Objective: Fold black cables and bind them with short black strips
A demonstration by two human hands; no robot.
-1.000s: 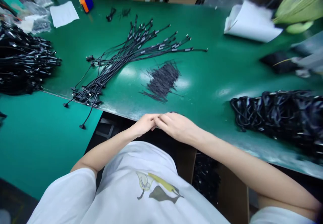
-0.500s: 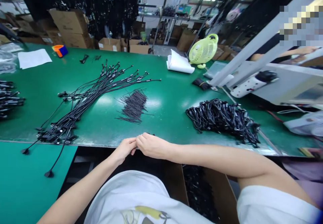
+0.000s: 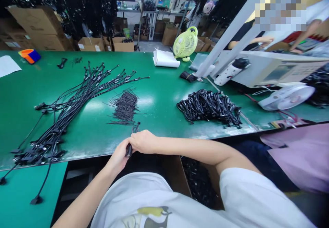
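Observation:
My left hand (image 3: pixel 121 155) and my right hand (image 3: pixel 144 141) meet at the front edge of the green table, both closed around a folded black cable (image 3: pixel 129 150). One end of it pokes up above my fingers and a dark part shows below them; the rest is hidden in my grip. Just beyond lies a pile of short black twist ties (image 3: pixel 125 107). Left of that, long loose black cables (image 3: pixel 77 106) fan out, their plugs near the table edge. Over to the right is a heap of bundled black cables (image 3: pixel 209 107).
Farther back stand a green fan (image 3: pixel 185 43), folded white paper (image 3: pixel 166 58) and an orange-blue tape roll (image 3: pixel 30 56). A spotted bottle (image 3: pixel 230 73) and a white fan (image 3: pixel 288 97) are at right. Below the table, an open carton (image 3: pixel 177 173) holds black cables. Another person in pink (image 3: pixel 303 152) sits at right.
The view has swung to the right, so the table's things appear farther left. My hands stay together, and the cable between them now shows above and below the fingers.

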